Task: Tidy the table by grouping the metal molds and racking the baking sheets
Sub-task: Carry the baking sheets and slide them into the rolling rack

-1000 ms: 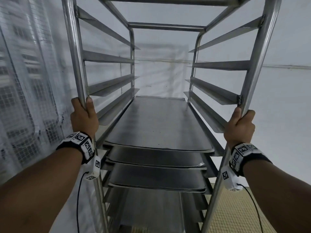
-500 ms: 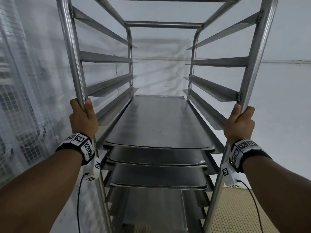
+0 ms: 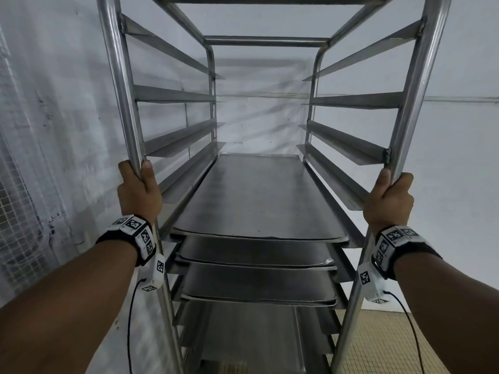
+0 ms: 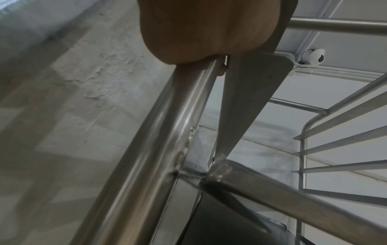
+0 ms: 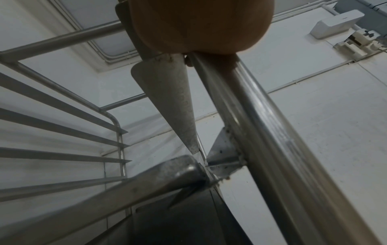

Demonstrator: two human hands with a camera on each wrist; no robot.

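A tall steel tray rack (image 3: pixel 266 40) stands right in front of me. My left hand (image 3: pixel 137 184) grips its front left post (image 3: pixel 118 85) and my right hand (image 3: pixel 388 197) grips the front right post (image 3: pixel 421 85). Several baking sheets lie on its runners: a top sheet (image 3: pixel 256 195), a second sheet (image 3: pixel 253 252) under it, a third sheet (image 3: pixel 256 284) lower down. In the left wrist view my palm (image 4: pixel 199 29) wraps the post (image 4: pixel 146 149); in the right wrist view my palm (image 5: pixel 199 24) wraps the other post (image 5: pixel 261 132). No metal molds are in view.
A white wall (image 3: pixel 459 157) runs close behind and to the right of the rack. A translucent sheet over wire mesh (image 3: pixel 32 157) hangs on the left. Tan tiled floor (image 3: pixel 378 346) shows at lower right. The upper runners (image 3: pixel 359 99) carry nothing.
The rack and both hands sit slightly lower and more centred in view than a second ago; the wall behind looks a little nearer. Both grips are unchanged.
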